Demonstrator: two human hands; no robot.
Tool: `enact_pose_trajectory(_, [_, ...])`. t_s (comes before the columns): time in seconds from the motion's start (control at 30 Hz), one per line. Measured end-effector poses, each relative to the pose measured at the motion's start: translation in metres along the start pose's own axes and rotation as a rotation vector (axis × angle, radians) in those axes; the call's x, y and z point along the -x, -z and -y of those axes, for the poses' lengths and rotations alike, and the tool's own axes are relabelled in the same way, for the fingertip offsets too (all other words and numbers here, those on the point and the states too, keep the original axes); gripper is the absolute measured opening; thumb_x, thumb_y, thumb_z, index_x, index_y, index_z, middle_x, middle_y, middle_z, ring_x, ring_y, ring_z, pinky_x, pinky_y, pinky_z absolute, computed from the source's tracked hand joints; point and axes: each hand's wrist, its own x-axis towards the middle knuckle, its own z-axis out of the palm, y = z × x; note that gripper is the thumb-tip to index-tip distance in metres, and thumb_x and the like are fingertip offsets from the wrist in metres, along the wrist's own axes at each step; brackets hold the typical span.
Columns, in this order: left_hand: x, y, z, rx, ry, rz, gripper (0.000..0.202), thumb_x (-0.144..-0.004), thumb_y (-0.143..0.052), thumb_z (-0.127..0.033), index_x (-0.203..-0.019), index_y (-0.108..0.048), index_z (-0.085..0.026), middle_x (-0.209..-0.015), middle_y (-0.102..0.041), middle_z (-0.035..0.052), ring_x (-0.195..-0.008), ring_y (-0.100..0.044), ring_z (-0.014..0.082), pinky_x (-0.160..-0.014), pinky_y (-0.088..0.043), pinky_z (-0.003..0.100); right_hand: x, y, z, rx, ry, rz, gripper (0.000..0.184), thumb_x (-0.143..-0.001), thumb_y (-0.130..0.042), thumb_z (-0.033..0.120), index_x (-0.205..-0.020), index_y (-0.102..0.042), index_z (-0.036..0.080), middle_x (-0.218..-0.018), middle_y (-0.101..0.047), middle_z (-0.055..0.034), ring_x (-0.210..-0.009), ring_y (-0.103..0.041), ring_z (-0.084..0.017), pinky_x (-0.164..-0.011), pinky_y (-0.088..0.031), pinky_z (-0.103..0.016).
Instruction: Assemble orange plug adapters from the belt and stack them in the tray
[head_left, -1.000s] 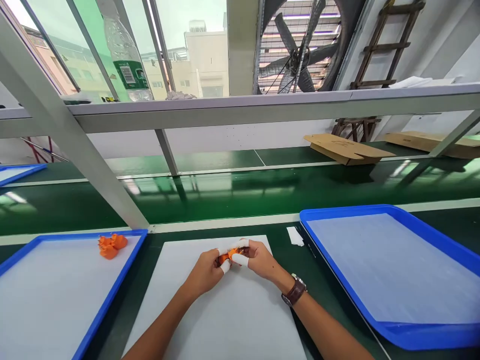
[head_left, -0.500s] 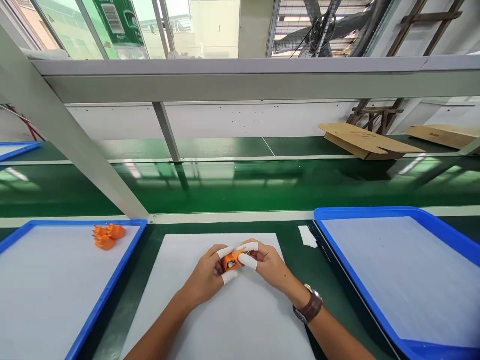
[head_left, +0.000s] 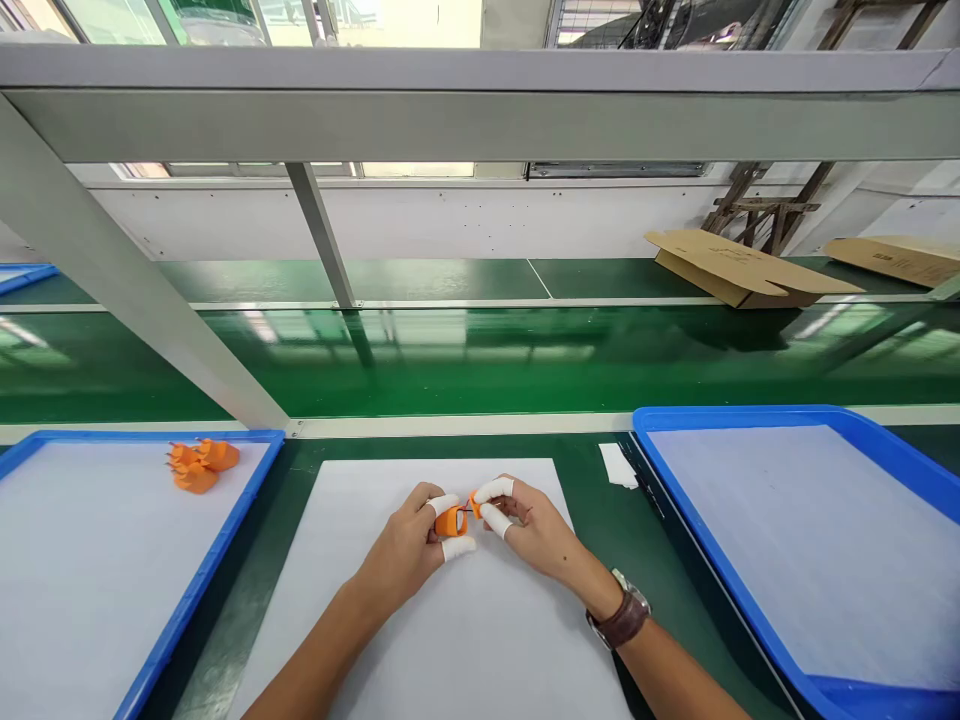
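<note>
My left hand (head_left: 409,550) pinches a small orange part (head_left: 451,521) between thumb and forefinger, both in white finger cots. My right hand (head_left: 525,525), with a brown watch on its wrist, pinches a smaller orange piece (head_left: 474,504) joined to the first by a thin dark pin. Both hands hover just over a white sheet (head_left: 450,640) on the green bench. A few more orange parts (head_left: 196,464) lie in the far corner of the blue tray (head_left: 225,560) on the left.
A second blue tray (head_left: 750,600) with a white liner sits at the right. A small white slip (head_left: 619,465) lies beside it. A green conveyor belt (head_left: 480,360) runs behind, with a grey slanted frame post (head_left: 135,300) and flattened cardboard boxes (head_left: 742,270) beyond.
The two orange pieces have come slightly apart between my hands, showing the thin pin. The camera has tilted downward, so the window and fan have left the view.
</note>
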Motion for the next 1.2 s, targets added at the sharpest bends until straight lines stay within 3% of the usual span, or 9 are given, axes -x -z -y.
enact_pose_trajectory(0.1, [0.0,0.002,0.0,0.008,0.051,0.048,0.046,-0.087,-0.071,-0.046,-0.129,-0.062,-0.03,-0.105,-0.06,0.0049,-0.068,-0.05,0.0142,-0.064,-0.047,0.029,0.003,0.001,-0.002,0.173,0.116,-0.018,0.039,-0.092,-0.058,0.021,-0.13,-0.059,0.03,-0.113,-0.067,-0.0052,-0.098,-0.064,-0.02,-0.088,-0.055,-0.038])
enact_pose_trajectory(0.27, [-0.002,0.006,-0.004,0.007,0.088,0.089,0.042,-0.089,-0.069,-0.045,-0.128,-0.065,-0.031,-0.095,-0.059,0.0029,-0.067,-0.047,0.0142,-0.063,-0.044,0.028,0.006,0.007,0.007,0.302,0.256,0.14,0.043,-0.087,-0.053,0.009,-0.123,-0.063,0.032,-0.112,-0.065,-0.0043,-0.091,-0.062,-0.019,-0.08,-0.054,-0.035])
enact_pose_trajectory(0.53, [-0.005,0.005,-0.006,0.042,0.089,0.068,0.035,-0.09,-0.069,-0.042,-0.123,-0.066,-0.03,-0.099,-0.059,0.0034,-0.066,-0.044,0.013,-0.061,-0.041,0.027,0.004,-0.003,0.008,0.13,0.228,0.065,0.033,-0.088,-0.056,0.011,-0.115,-0.065,0.028,-0.106,-0.065,-0.0034,-0.09,-0.061,-0.017,-0.081,-0.053,-0.033])
enact_pose_trajectory(0.7, [-0.002,0.006,-0.006,0.01,0.152,0.105,0.039,-0.09,-0.067,-0.041,-0.127,-0.06,-0.031,-0.088,-0.055,-0.0002,-0.067,-0.046,0.0134,-0.062,-0.043,0.027,0.005,-0.005,0.002,0.155,0.244,0.087,0.036,-0.091,-0.057,0.012,-0.122,-0.063,0.03,-0.108,-0.066,-0.0038,-0.09,-0.062,-0.017,-0.08,-0.053,-0.033])
enact_pose_trajectory(0.83, [0.001,0.004,-0.004,0.009,0.087,0.112,0.034,-0.092,-0.066,-0.036,-0.124,-0.057,-0.029,-0.099,-0.058,0.0008,-0.069,-0.047,0.0128,-0.065,-0.046,0.028,0.006,-0.006,-0.005,0.192,0.292,0.076,0.034,-0.094,-0.057,0.017,-0.126,-0.06,0.029,-0.11,-0.065,-0.0057,-0.092,-0.063,-0.018,-0.079,-0.055,-0.034])
enact_pose_trajectory(0.97, [0.0,0.003,-0.005,-0.015,0.02,0.097,0.029,-0.092,-0.065,-0.031,-0.12,-0.056,-0.028,-0.097,-0.058,0.0003,-0.069,-0.046,0.0129,-0.063,-0.044,0.028,0.006,-0.008,-0.007,0.243,0.345,0.064,0.034,-0.095,-0.057,0.016,-0.126,-0.059,0.03,-0.108,-0.066,-0.0051,-0.094,-0.063,-0.019,-0.082,-0.055,-0.036])
enact_pose_trajectory(1.2, [-0.003,0.007,-0.009,0.061,0.167,0.114,0.026,-0.085,-0.073,-0.028,-0.108,-0.06,-0.029,-0.096,-0.06,-0.0022,-0.071,-0.049,0.0132,-0.066,-0.047,0.027,0.007,-0.006,0.0,0.323,0.307,0.142,0.037,-0.095,-0.055,0.013,-0.127,-0.057,0.031,-0.108,-0.064,-0.0043,-0.091,-0.061,-0.019,-0.079,-0.053,-0.034])
